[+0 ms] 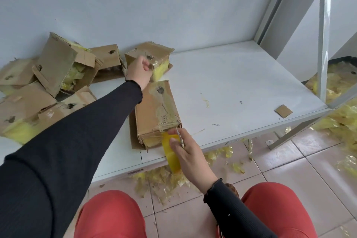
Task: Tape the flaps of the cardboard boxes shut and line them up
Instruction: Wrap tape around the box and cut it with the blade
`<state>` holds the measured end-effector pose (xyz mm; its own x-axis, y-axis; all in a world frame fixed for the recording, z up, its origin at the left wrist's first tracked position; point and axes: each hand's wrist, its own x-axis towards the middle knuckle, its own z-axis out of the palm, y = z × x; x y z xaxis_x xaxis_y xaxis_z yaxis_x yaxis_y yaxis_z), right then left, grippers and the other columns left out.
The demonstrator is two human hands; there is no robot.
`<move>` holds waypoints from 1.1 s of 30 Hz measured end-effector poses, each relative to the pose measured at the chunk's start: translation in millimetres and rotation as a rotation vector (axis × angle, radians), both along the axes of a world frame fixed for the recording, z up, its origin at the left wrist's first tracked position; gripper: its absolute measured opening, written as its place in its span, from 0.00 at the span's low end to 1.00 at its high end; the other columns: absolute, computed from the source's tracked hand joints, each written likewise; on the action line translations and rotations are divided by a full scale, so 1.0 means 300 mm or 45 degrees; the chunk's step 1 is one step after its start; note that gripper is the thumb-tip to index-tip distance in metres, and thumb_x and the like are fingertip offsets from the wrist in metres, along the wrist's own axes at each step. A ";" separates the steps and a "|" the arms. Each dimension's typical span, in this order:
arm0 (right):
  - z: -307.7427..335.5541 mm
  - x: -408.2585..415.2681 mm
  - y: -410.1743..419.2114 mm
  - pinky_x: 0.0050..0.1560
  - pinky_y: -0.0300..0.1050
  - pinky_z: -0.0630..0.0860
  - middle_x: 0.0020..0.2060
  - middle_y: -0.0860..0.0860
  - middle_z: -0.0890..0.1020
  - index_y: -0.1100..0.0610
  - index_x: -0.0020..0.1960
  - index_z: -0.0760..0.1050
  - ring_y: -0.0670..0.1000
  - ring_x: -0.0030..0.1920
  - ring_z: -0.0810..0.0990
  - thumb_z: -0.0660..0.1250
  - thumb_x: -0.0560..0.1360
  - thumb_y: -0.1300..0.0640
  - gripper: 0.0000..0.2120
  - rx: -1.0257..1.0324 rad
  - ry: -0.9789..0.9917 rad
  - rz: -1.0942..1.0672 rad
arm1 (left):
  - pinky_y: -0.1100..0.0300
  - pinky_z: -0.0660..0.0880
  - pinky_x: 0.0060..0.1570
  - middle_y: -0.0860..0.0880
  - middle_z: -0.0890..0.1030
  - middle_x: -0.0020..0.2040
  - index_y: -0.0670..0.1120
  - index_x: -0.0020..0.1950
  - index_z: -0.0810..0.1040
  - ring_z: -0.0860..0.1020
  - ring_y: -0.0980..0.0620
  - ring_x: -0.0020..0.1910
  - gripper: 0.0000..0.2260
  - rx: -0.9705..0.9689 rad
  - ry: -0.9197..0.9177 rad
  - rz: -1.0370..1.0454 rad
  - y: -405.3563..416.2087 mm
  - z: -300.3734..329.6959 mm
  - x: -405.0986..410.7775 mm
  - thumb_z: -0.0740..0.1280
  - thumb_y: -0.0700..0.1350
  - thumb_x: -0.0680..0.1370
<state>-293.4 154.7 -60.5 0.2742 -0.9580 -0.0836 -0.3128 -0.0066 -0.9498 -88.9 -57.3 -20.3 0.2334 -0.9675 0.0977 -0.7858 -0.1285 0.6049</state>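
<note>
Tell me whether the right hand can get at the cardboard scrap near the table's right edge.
Probably yes, once freed: the right hand holds the tape, but bare table lies between it and the scrap.

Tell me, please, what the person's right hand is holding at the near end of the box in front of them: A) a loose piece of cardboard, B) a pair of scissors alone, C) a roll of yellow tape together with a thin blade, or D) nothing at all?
C: the right hand grips a roll of yellow tape with a thin blade against the near end of the box.
</note>
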 end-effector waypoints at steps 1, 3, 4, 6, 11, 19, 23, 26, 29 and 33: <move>-0.001 0.013 -0.012 0.50 0.57 0.77 0.51 0.63 0.82 0.49 0.63 0.71 0.62 0.47 0.78 0.56 0.86 0.47 0.11 0.005 -0.013 -0.015 | 0.58 0.73 0.53 0.49 0.81 0.56 0.45 0.60 0.78 0.78 0.50 0.55 0.07 -0.231 0.065 0.029 0.031 0.013 -0.001 0.64 0.40 0.82; -0.002 0.043 -0.052 0.43 0.52 0.74 0.41 0.54 0.79 0.49 0.63 0.70 0.54 0.39 0.75 0.57 0.86 0.47 0.10 0.015 -0.040 -0.043 | 0.60 0.72 0.57 0.49 0.81 0.62 0.46 0.63 0.79 0.78 0.51 0.61 0.11 -0.308 -0.021 -0.142 0.088 0.035 -0.018 0.60 0.46 0.86; -0.001 0.057 -0.076 0.41 0.49 0.70 0.37 0.48 0.76 0.50 0.63 0.70 0.50 0.37 0.72 0.57 0.85 0.47 0.10 0.020 -0.046 -0.050 | 0.58 0.71 0.63 0.47 0.80 0.67 0.45 0.68 0.78 0.76 0.49 0.67 0.16 -0.237 -0.096 -0.251 0.107 0.035 -0.035 0.57 0.50 0.87; 0.007 0.077 -0.121 0.40 0.47 0.68 0.36 0.43 0.73 0.52 0.63 0.68 0.46 0.35 0.70 0.57 0.86 0.47 0.11 0.022 -0.031 -0.049 | 0.52 0.60 0.77 0.43 0.66 0.80 0.41 0.80 0.65 0.63 0.45 0.80 0.28 0.061 -0.246 -0.426 0.149 0.034 -0.072 0.50 0.59 0.87; 0.013 0.061 -0.146 0.48 0.44 0.71 0.44 0.43 0.77 0.52 0.68 0.63 0.42 0.42 0.76 0.55 0.86 0.46 0.15 0.006 -0.049 -0.066 | 0.50 0.39 0.81 0.43 0.40 0.84 0.43 0.84 0.39 0.40 0.47 0.83 0.44 0.350 -0.598 -0.490 0.193 -0.042 -0.117 0.41 0.73 0.79; -0.039 0.059 -0.032 0.37 0.45 0.61 0.35 0.44 0.65 0.52 0.44 0.63 0.44 0.32 0.63 0.54 0.87 0.52 0.12 -0.014 -0.034 -0.080 | 0.49 0.43 0.82 0.43 0.44 0.85 0.44 0.85 0.41 0.44 0.47 0.84 0.52 0.162 -0.668 -0.418 0.190 -0.093 -0.127 0.36 0.80 0.72; -0.024 0.071 -0.021 0.39 0.57 0.71 0.38 0.62 0.78 0.57 0.45 0.64 0.67 0.45 0.80 0.54 0.86 0.49 0.15 0.183 -0.072 -0.171 | 0.50 0.44 0.82 0.44 0.45 0.85 0.44 0.85 0.42 0.44 0.48 0.84 0.49 0.166 -0.690 -0.401 0.193 -0.095 -0.125 0.37 0.78 0.75; 0.000 0.066 -0.028 0.48 0.67 0.78 0.45 0.68 0.82 0.56 0.45 0.66 0.72 0.51 0.81 0.55 0.81 0.47 0.13 0.351 -0.068 -0.174 | 0.51 0.44 0.82 0.45 0.45 0.85 0.46 0.85 0.44 0.45 0.49 0.84 0.45 0.168 -0.665 -0.388 0.189 -0.091 -0.126 0.40 0.75 0.78; 0.019 0.064 -0.025 0.56 0.69 0.78 0.46 0.64 0.85 0.58 0.49 0.68 0.66 0.47 0.85 0.55 0.81 0.48 0.13 0.455 -0.105 -0.146 | 0.51 0.43 0.82 0.47 0.45 0.85 0.47 0.85 0.44 0.44 0.50 0.84 0.42 0.204 -0.645 -0.400 0.196 -0.068 -0.125 0.42 0.74 0.80; 0.034 0.057 -0.016 0.54 0.62 0.81 0.46 0.64 0.84 0.61 0.56 0.70 0.57 0.41 0.86 0.56 0.85 0.52 0.11 0.537 -0.251 -0.131 | 0.51 0.48 0.80 0.47 0.56 0.84 0.49 0.83 0.60 0.52 0.50 0.83 0.31 -0.183 -0.174 -0.403 0.285 0.013 -0.109 0.55 0.64 0.85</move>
<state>-276.2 149.9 -50.3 0.2296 -0.8745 -0.4272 -0.1051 0.4141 -0.9042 -121.5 28.4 -16.4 -0.0999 -0.9637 0.2475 -0.8476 0.2127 0.4861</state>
